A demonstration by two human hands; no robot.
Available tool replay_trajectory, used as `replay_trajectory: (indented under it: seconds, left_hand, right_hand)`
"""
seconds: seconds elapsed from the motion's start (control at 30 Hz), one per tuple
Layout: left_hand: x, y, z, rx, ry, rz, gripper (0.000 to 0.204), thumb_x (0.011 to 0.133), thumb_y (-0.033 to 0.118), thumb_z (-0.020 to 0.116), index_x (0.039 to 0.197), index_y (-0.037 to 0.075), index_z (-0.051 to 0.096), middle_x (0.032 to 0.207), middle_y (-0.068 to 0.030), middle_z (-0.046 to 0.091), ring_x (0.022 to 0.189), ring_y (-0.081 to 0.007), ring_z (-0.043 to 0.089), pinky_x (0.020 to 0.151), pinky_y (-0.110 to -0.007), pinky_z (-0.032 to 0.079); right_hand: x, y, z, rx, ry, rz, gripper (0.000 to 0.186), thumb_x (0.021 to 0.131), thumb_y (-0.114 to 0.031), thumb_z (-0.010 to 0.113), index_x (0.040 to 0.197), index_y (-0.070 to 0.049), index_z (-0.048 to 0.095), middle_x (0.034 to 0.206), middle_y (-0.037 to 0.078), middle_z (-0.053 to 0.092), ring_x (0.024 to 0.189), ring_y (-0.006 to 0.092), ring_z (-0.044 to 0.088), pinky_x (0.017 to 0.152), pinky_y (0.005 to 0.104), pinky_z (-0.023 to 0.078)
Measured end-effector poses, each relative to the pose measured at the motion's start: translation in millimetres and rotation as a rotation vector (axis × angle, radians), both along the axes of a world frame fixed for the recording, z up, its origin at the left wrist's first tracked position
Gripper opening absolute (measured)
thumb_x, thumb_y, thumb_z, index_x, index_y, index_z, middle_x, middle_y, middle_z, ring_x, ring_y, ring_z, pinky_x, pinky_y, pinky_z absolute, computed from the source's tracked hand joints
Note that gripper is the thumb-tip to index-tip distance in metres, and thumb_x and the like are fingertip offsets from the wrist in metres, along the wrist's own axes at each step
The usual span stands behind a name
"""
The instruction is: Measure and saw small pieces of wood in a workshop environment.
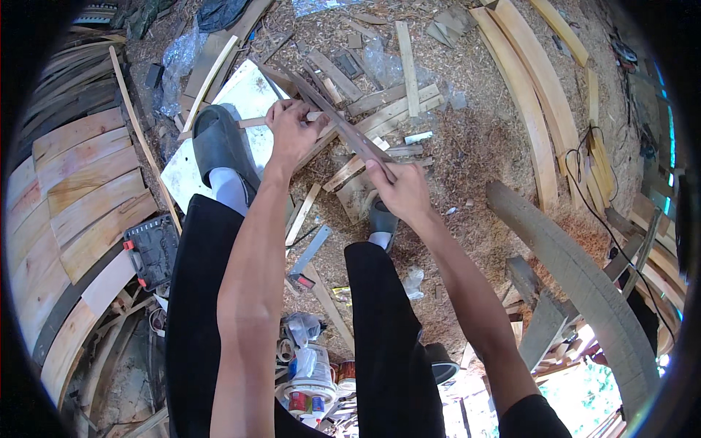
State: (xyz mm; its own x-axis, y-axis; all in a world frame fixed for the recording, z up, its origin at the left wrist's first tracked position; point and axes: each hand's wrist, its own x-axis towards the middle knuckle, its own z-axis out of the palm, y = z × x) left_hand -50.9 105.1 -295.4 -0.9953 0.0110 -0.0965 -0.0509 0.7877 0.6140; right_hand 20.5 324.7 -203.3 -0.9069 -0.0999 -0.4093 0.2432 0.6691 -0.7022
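My left hand [296, 133] is closed around a thin wooden strip [253, 122] that runs leftward beneath my left slipper [219, 146]. A white board [182, 175] lies under that foot. In front of me my right hand [398, 191] grips the near end of a long, dark brown, tapering strip [321, 100]; whether it is a saw blade or wood, I cannot tell. It slants away to the far left, crossing the end of the thin wooden strip close to my left fingers. Whether the two touch is unclear.
Offcuts and boards [394, 111] litter the shavings-covered ground. A try square [310, 255] lies between my legs, a tool case [150, 252] at the left. Wide planks [95, 190] are stacked beyond it. Long curved timbers [526, 95] and a thick grey beam [577, 285] lie rightward.
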Motion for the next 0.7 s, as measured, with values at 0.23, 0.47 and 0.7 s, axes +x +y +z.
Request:
replay_trajectory:
  seconds: [0.23, 0.47, 0.7]
  left_hand:
    - [1.3, -3.1, 10.9, -0.03, -0.094, -0.019, 0.036, 0.072, 0.036, 0.076, 0.095, 0.009, 0.073, 0.097, -0.01, 0.064, 0.109, -0.0267, 0.047, 0.104, -0.043, 0.022]
    - [-1.5, 5.0, 12.1, -0.004, -0.081, -0.02, 0.033, 0.073, 0.036, 0.076, 0.089, 0.008, 0.073, 0.093, -0.0091, 0.066, 0.107, -0.0269, 0.048, 0.103, -0.042, 0.023]
    - [-0.5, -1.6, 14.0, -0.022, -0.158, -0.032, 0.033, 0.073, 0.035, 0.074, 0.092, 0.008, 0.072, 0.091, -0.0082, 0.062, 0.108, -0.0267, 0.048, 0.103, -0.043, 0.022]
  right_hand:
    - [55.7, 39.6, 32.9, -0.054, -0.15, -0.094, 0.041, 0.09, -0.038, 0.06, 0.071, -0.003, 0.069, 0.053, 0.015, 0.055, 0.049, 0.0322, 0.059, 0.051, 0.0388, 0.046]
    - [-5.7, -2.4, 12.0, -0.052, -0.038, -0.085, 0.043, 0.09, -0.036, 0.061, 0.069, 0.002, 0.065, 0.049, 0.017, 0.049, 0.044, 0.028, 0.052, 0.047, 0.0385, 0.042]
    - [45.7, 38.8, 48.6, -0.04, -0.134, -0.1, 0.041, 0.092, -0.033, 0.06, 0.073, 0.003, 0.066, 0.046, 0.014, 0.044, 0.042, 0.0154, 0.048, 0.046, 0.0346, 0.039]
